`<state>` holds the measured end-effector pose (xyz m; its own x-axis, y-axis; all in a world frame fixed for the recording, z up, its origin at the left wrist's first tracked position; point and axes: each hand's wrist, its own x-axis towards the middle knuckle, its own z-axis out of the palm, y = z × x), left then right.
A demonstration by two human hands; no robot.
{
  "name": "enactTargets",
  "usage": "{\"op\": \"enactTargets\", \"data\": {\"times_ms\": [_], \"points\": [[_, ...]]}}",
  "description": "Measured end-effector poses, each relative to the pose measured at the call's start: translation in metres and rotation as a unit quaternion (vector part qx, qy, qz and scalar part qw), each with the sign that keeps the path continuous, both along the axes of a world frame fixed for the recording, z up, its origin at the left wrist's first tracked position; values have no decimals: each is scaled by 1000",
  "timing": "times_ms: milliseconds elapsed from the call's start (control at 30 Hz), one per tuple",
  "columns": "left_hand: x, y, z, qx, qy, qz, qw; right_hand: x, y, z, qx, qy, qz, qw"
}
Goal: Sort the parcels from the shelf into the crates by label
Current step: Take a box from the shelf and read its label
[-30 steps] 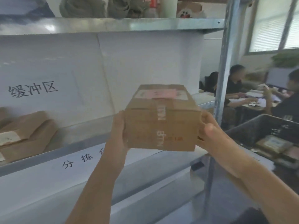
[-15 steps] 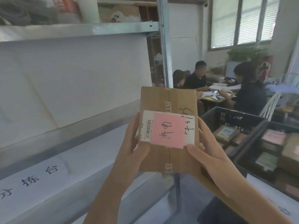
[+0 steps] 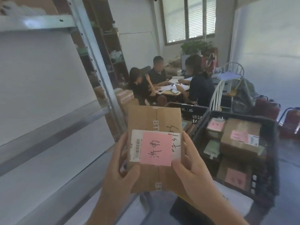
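Note:
I hold a brown cardboard parcel [image 3: 146, 120] in front of me, its top face turned toward the camera. A white barcode label and a pink note [image 3: 156, 149] with handwritten characters sit on that face. My left hand [image 3: 121, 161] grips the parcel's left edge, thumb on the front. My right hand [image 3: 191, 168] grips the right edge, thumb pressed near the label's corner. A black crate [image 3: 266, 184] stands just right of the parcel, holding several parcels with pink labels. A second black crate [image 3: 194, 109] stands behind it.
The metal shelf [image 3: 53, 125] with white backing fills the left side, its upright post [image 3: 97, 65] close to the parcel. Three people sit at a table [image 3: 172, 93] in the background. A white chair [image 3: 219, 93] and windows lie beyond the crates.
I turned right, away from the shelf, toward the crates. The parcel tipped up until its labelled top faced me, and it came closer to the near crate. Both hands kept their hold.

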<state>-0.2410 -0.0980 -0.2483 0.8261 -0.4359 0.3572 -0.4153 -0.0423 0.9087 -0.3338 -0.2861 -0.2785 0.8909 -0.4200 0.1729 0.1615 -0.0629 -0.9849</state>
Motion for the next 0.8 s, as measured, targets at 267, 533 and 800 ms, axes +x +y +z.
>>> {"op": "enactTargets", "data": {"times_ms": [267,533,800], "points": [[50,-33,-23,-34,39,-41,998,35,-13,-2,-10,46,-62,997],[150,-39,-42,-12,27,-26,999,133,10,5,-67,84,-120,987],[231,-51,-69,3,1,-76,997,213,30,14,-135,159,-214,954]]}}
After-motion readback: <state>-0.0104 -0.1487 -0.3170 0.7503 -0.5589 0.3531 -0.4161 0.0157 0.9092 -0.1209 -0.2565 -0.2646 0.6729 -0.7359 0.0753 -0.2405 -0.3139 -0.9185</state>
